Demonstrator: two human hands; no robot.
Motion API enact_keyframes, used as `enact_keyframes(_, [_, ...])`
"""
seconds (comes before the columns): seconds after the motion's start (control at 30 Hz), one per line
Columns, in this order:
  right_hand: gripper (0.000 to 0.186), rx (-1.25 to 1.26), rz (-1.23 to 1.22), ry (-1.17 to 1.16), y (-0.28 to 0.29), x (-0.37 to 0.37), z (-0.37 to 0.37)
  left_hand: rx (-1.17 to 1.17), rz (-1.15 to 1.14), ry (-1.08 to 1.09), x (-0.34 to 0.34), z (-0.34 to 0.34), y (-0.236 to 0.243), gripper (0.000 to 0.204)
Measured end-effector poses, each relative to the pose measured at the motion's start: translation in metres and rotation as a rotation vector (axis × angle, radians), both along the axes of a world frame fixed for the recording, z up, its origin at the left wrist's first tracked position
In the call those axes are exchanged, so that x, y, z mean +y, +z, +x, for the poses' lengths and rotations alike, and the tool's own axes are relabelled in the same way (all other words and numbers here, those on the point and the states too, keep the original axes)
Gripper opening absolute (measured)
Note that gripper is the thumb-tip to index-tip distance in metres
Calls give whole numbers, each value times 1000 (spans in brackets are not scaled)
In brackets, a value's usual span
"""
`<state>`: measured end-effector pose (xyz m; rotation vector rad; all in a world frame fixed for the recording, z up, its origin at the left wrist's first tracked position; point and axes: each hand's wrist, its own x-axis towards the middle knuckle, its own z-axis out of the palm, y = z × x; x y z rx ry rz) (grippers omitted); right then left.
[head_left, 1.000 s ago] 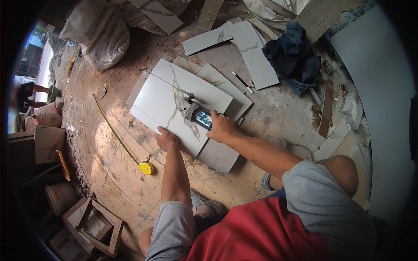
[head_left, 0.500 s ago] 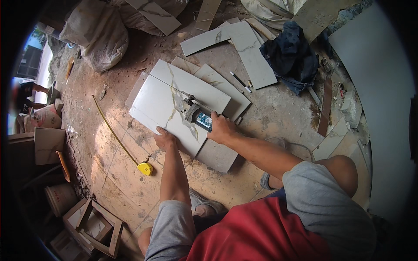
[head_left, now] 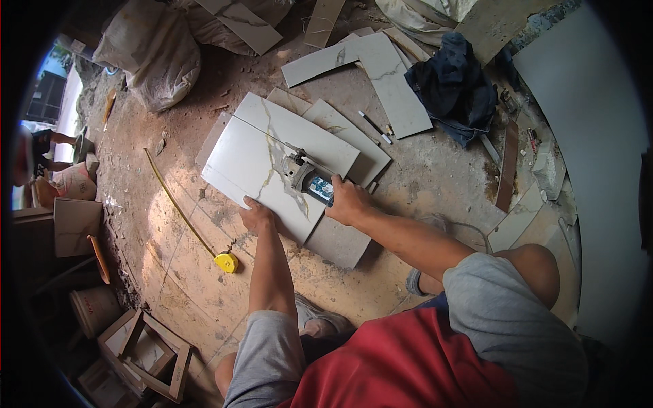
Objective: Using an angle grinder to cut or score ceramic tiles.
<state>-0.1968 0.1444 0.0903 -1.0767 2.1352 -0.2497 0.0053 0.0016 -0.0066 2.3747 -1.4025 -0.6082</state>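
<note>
Gripping a small grinder (head_left: 309,178) mid-frame, the right hand (head_left: 348,201) is wrapped tight around its body on the marbled white tile (head_left: 255,160). Left hand (head_left: 257,216) presses flat on the tile's lower edge, fingers spread. Yellow tape measure (head_left: 225,262) sits lower left.

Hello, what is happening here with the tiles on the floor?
A person crouches over a large white marbled tile that lies on a dusty floor. The right hand holds a small power cutter on the tile, near its middle. The left hand presses flat on the tile's near edge. More tile pieces lie beyond, with a dark cloth beside them. A yellow tape measure lies stretched out to the left.
</note>
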Motion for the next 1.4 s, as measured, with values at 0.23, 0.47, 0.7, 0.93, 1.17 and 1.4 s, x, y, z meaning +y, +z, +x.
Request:
enact_keyframes(0.23, [65, 11, -6, -1, -2, 3, 0, 3, -46, -17, 0, 2, -4, 61])
enact_keyframes(0.47, [66, 31, -20, 5, -8, 9, 1, -17, -8, -11, 0, 1, -1, 62])
enact_keyframes(0.7, [65, 19, 2, 7, -2, 12, -1, -18, 24, 13, 0, -2, 3, 62])
enact_keyframes(0.93, [65, 21, -18, -6, -2, 17, -2, -20, -27, -2, 0, 0, -2, 62])
enact_keyframes(1.17, [66, 2, 1, -8, -6, 20, -3, -8, 8, 0, -1, 2, -4, 63])
enact_keyframes(1.4, [67, 13, 4, 2, -6, 23, -4, 2, -8, -8, 0, 2, -4, 64])
